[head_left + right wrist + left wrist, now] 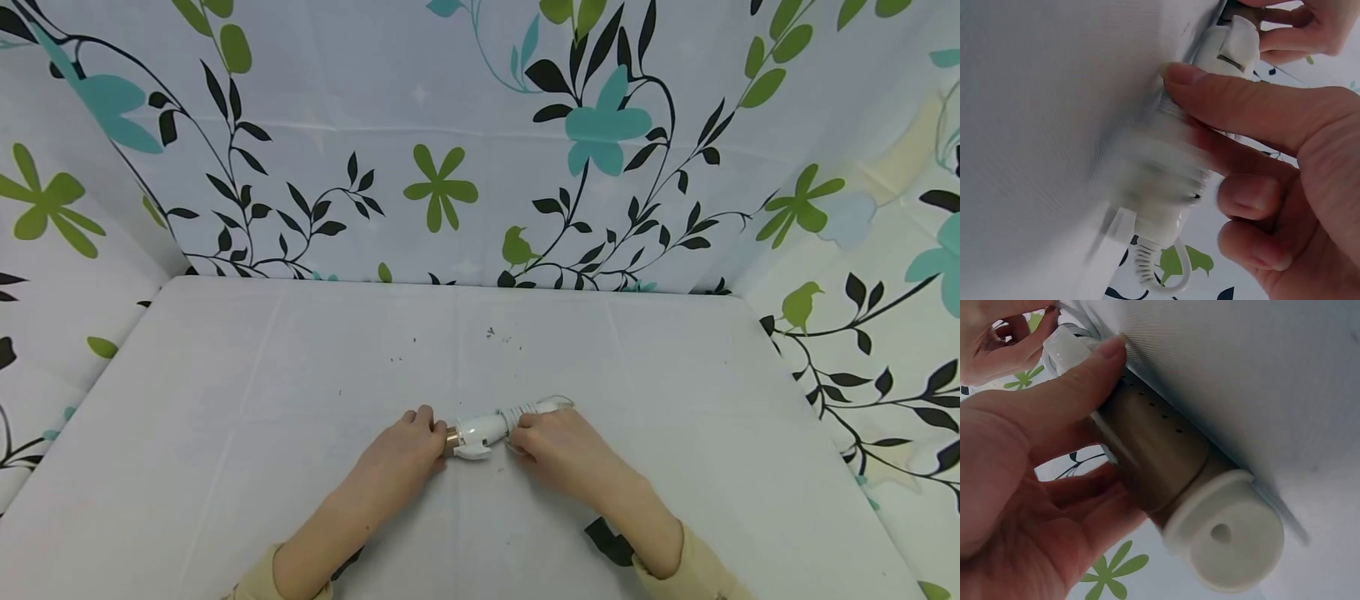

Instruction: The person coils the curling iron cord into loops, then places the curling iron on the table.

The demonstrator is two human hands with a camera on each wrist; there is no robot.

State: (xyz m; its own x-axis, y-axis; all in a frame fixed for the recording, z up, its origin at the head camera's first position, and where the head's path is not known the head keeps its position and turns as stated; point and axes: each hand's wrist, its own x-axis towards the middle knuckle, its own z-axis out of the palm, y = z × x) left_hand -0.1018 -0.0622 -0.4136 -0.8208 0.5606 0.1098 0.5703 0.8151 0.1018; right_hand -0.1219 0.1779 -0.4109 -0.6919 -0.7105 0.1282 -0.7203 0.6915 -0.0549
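Observation:
A white-handled curling iron (483,428) lies slanting on the white table, with a white cord (516,414) wound around its handle. My left hand (405,450) holds its brown barrel (1160,447) between thumb and fingers, as the left wrist view shows. Small holes run along the barrel, and a pale cap (1235,534) forms its end. Over the handle, my right hand (562,450) has its thumb and forefinger together at the wound cord. Motion blur hides part of the cord there in the right wrist view. At the handle's far end a ribbed cord loop (1179,269) sticks out.
The white tabletop (300,358) carries a few dark specks (491,333) beyond the curling iron. A patterned curtain (337,108) with leaves and flowers surrounds the table's back and sides. Black straps (609,542) show under the wrists.

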